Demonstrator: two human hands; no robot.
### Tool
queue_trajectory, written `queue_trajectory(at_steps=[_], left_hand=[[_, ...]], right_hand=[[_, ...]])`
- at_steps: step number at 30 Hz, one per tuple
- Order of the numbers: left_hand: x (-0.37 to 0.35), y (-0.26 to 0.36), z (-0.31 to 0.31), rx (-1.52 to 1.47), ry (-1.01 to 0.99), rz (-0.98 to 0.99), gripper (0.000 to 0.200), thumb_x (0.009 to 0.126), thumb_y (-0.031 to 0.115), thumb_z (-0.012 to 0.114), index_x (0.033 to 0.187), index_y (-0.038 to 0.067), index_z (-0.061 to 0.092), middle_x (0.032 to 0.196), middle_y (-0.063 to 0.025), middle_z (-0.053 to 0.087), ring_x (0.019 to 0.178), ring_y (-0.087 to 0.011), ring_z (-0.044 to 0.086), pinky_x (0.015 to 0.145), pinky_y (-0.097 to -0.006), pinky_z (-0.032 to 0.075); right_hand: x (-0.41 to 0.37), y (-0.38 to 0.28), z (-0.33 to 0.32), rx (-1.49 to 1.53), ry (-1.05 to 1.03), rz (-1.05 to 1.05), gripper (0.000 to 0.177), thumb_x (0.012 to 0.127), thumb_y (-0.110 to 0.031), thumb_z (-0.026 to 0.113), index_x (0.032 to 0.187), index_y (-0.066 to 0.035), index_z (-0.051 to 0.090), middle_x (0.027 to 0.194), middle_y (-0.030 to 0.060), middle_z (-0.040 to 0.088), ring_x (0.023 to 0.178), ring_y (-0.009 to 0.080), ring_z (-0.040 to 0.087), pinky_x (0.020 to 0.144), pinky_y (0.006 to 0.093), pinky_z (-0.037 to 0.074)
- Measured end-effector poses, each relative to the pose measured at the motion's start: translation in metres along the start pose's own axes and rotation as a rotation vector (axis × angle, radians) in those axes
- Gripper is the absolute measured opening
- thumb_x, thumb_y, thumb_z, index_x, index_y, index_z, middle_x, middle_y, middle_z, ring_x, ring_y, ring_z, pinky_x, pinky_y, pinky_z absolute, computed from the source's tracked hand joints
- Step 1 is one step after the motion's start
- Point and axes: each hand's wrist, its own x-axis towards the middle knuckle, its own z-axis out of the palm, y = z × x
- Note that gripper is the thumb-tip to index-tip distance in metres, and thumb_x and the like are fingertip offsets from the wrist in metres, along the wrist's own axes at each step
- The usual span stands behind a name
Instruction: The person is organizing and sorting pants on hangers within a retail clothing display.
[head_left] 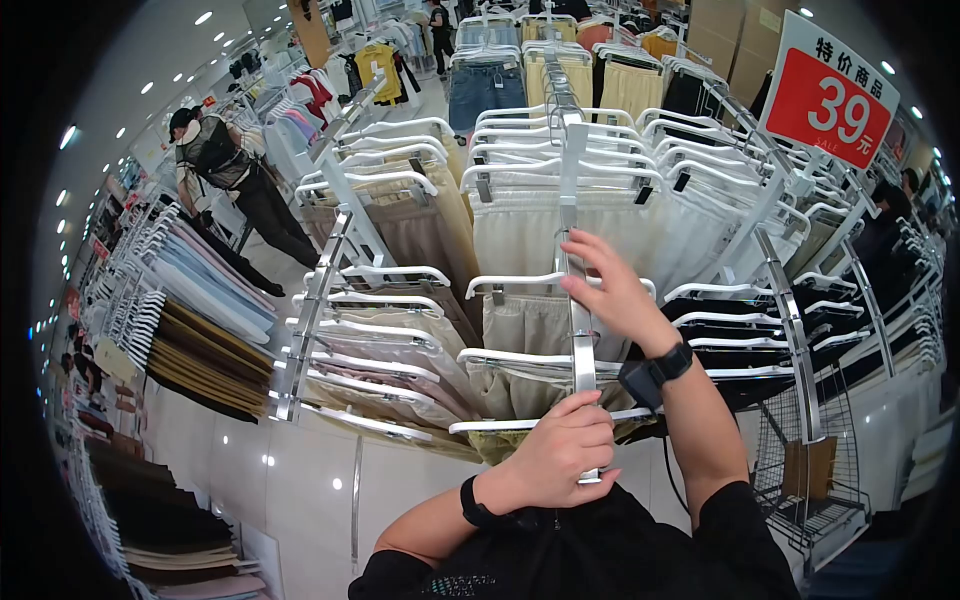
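Observation:
In the head view, my left hand (572,440), with a dark band at the wrist, is wrapped round the front end of a silver display rail (583,350). Under it is a white hanger (490,426) carrying yellow-green patterned clothing (497,444); its hook is hidden by my fingers. Farther along, my right hand (612,290) touches the rail with fingers and thumb apart, above a white hanger (515,282) with grey-beige elastic-waist trousers (520,325). A black watch (668,365) is on that wrist. Cream trousers (560,230) hang behind my right hand.
Parallel rails run left (318,310) and right (790,320), loaded with trousers on white hangers. A red-and-white price sign (828,95) stands at upper right. A wire cart (810,480) is at lower right. A person (225,165) in dark clothes stands in the left aisle.

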Motion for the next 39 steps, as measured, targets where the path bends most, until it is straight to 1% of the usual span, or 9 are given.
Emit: queue_trajectory(at_steps=[2,3,6,10,20,30,33,35,39], left_hand=[[0.0,0.0,0.0,0.002,0.012,0.002,0.026,0.083,0.02,0.084,0.076,0.008,0.062,0.091,-0.0058,0.063,0.108,-0.0267,0.066,0.121,-0.0519,0.044],[0.0,-0.001,0.001,0.003,0.019,-0.001,0.025,0.081,0.019,0.085,0.076,0.009,0.062,0.092,-0.0051,0.065,0.107,-0.0254,0.068,0.121,-0.0517,0.043],[-0.001,-0.002,0.003,-0.001,0.043,-0.002,0.025,0.08,0.018,0.085,0.075,0.01,0.062,0.093,-0.0045,0.066,0.106,-0.0241,0.069,0.121,-0.0516,0.043],[-0.002,-0.003,0.007,0.0,0.079,0.016,0.025,0.079,0.017,0.085,0.073,0.01,0.062,0.091,-0.0045,0.066,0.103,-0.024,0.069,0.119,-0.0518,0.044],[0.0,-0.003,0.007,0.002,0.108,0.034,0.027,0.078,0.017,0.085,0.072,0.009,0.06,0.089,-0.0047,0.066,0.1,-0.0244,0.069,0.117,-0.0522,0.046],[-0.004,-0.002,0.008,-0.002,0.103,0.016,0.025,0.08,0.015,0.083,0.074,0.009,0.06,0.088,-0.0052,0.063,0.105,-0.0258,0.069,0.119,-0.0531,0.043],[-0.005,-0.002,0.009,-0.025,0.094,0.015,0.023,0.081,0.015,0.082,0.076,0.009,0.061,0.09,-0.0058,0.064,0.106,-0.0264,0.068,0.12,-0.0532,0.043],[-0.006,-0.001,0.009,-0.007,0.096,0.014,0.023,0.081,0.016,0.082,0.076,0.009,0.061,0.09,-0.0059,0.064,0.106,-0.0265,0.068,0.12,-0.0531,0.043],[-0.002,-0.002,0.008,-0.003,0.097,0.016,0.022,0.081,0.015,0.082,0.076,0.009,0.062,0.091,-0.0056,0.064,0.106,-0.0266,0.068,0.12,-0.0528,0.043]], right_hand=[[-0.02,-0.01,-0.005,-0.062,-0.003,-0.085,0.046,0.1,-0.027,0.078,0.139,-0.004,0.07,0.152,0.0175,0.065,0.139,0.0365,0.062,0.115,0.0449,0.05],[-0.031,-0.018,-0.009,0.062,-0.048,0.009,0.044,0.099,-0.024,0.079,0.138,-0.004,0.071,0.15,0.018,0.066,0.141,0.0381,0.06,0.118,0.0467,0.048],[-0.068,-0.035,-0.012,0.166,-0.087,0.032,0.044,0.098,-0.021,0.08,0.138,-0.003,0.071,0.15,0.0179,0.066,0.142,0.0386,0.06,0.119,0.0467,0.047],[-0.094,-0.055,-0.013,0.073,-0.108,-0.026,0.036,0.099,-0.017,0.079,0.132,-0.002,0.076,0.153,0.0177,0.065,0.144,0.0378,0.059,0.12,0.0453,0.047],[-0.063,-0.042,-0.018,0.064,-0.034,-0.026,0.017,0.103,-0.008,0.072,0.115,0.001,0.08,0.132,0.0142,0.078,0.118,0.0306,0.075,0.102,0.0395,0.058],[-0.031,-0.015,-0.01,0.073,0.028,0.007,0.016,0.103,-0.003,0.069,0.114,0.002,0.08,0.128,0.0135,0.08,0.111,0.0282,0.078,0.094,0.0359,0.062],[-0.041,-0.023,-0.01,0.058,0.025,-0.026,0.018,0.099,-0.003,0.074,0.116,0.0,0.08,0.131,0.0135,0.079,0.115,0.0295,0.076,0.099,0.0382,0.061],[-0.06,-0.046,-0.014,-0.158,0.111,-0.229,0.024,0.093,-0.003,0.078,0.117,-0.003,0.08,0.135,0.0135,0.076,0.123,0.0316,0.073,0.105,0.041,0.058],[-0.102,-0.06,-0.015,0.116,-0.033,-0.069,0.027,0.09,-0.001,0.079,0.117,-0.003,0.081,0.136,0.0142,0.075,0.135,0.0341,0.066,0.112,0.0446,0.053]])
